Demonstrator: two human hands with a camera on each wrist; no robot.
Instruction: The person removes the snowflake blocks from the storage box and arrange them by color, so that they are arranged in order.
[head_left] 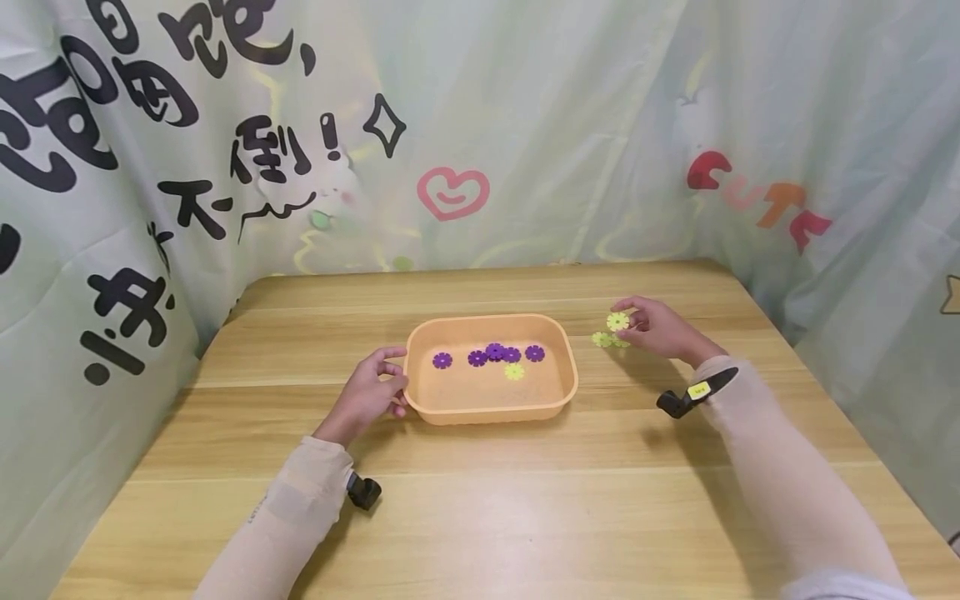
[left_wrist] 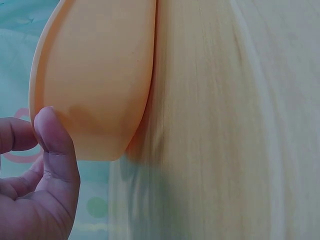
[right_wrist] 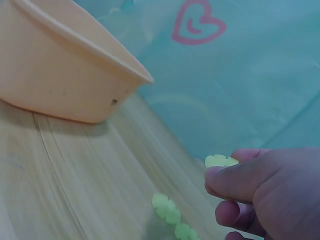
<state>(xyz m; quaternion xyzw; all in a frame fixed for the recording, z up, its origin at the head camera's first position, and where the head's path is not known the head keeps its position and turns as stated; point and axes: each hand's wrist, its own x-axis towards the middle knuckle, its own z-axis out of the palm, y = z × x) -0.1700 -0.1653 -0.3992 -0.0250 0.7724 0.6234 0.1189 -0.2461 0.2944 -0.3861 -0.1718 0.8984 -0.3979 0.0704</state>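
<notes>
An orange plastic basin (head_left: 491, 406) stands on the table, its left rim pinched between the thumb and finger of my left hand (head_left: 371, 387). Thumb and finger show close up at the rim in the left wrist view. Inside the basin lie several purple snowflake discs (head_left: 442, 361) and one yellow disc (head_left: 513, 372). To the right of the basin, my right hand (head_left: 660, 327) pinches a yellow snowflake disc (head_left: 617, 322) between thumb and fingertips, raised over the table. Below it, other yellow discs (head_left: 602, 339) lie on the wood, partly hidden by the hand.
The wooden table (head_left: 480, 508) reaches back to a pale printed curtain (head_left: 555, 150) that hangs along its far side and both flanks. A black wrist camera (head_left: 365, 492) sits on the left sleeve, and another black camera (head_left: 675, 404) on the right.
</notes>
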